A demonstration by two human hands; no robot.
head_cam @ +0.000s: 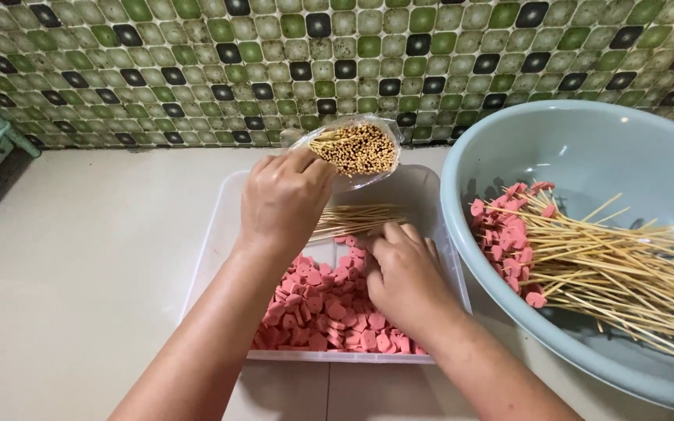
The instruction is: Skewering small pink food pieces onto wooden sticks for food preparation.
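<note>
The left hand (pixel 284 201) has its fingers wrapped round a bag of sticks (pixel 355 150) over the clear tray (pixel 214 234). The right hand (pixel 406 274), fingers curled together, rests on pink sausage bits (pixel 317 308). A big bowl (pixel 587 148) sits just beside, holding finished skewers (pixel 579 261)

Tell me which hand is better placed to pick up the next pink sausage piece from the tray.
Probably the right hand: it rests palm-down on the pink sausage pieces in the clear tray, by the loose skewers. The left hand is raised, holding the bag of skewers.
</note>
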